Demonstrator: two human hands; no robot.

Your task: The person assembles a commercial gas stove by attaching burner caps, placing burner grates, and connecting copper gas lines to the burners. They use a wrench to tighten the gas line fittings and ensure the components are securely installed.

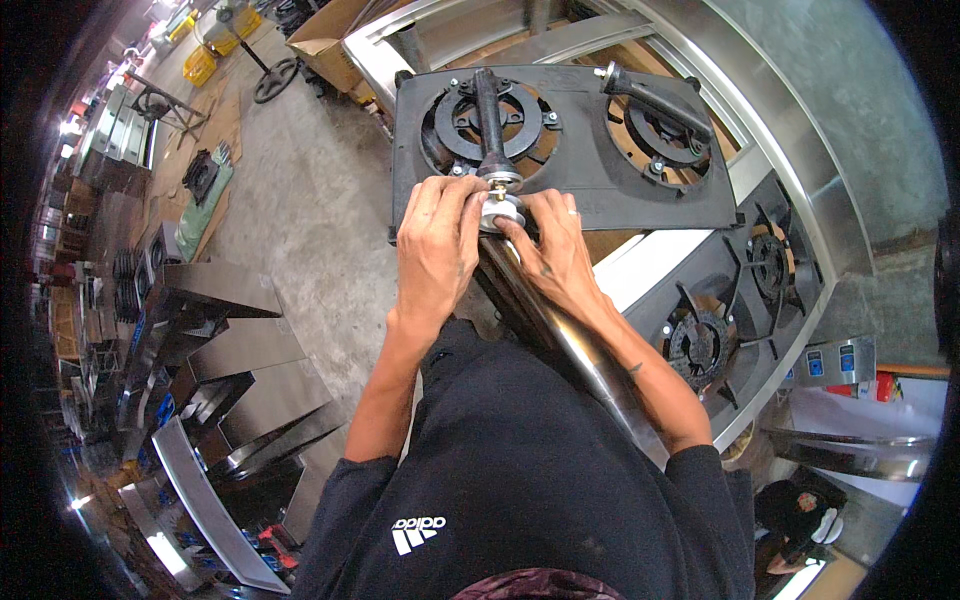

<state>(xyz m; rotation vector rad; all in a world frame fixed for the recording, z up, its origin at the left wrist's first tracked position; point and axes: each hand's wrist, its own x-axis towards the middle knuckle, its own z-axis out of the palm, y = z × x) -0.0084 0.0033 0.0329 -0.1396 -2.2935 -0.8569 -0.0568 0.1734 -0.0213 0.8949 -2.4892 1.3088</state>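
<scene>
Between the hands [436, 232] I see a smooth, shiny silver metal disc [502, 213]; beyond, a matt black rectangular metal plate [580, 125].

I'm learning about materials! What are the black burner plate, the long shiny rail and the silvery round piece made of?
Black burner plate: probably coated metal; matte, evenly dark.
Long rail: likely polished stainless steel; bright streaks reflect along it.
Silvery round piece: perhaps aluminium; satin grey.

A black pipe [487, 125] lies across a ring burner [526, 124], its brass nozzle [500, 192] at a round silver disc [503, 212].
</scene>
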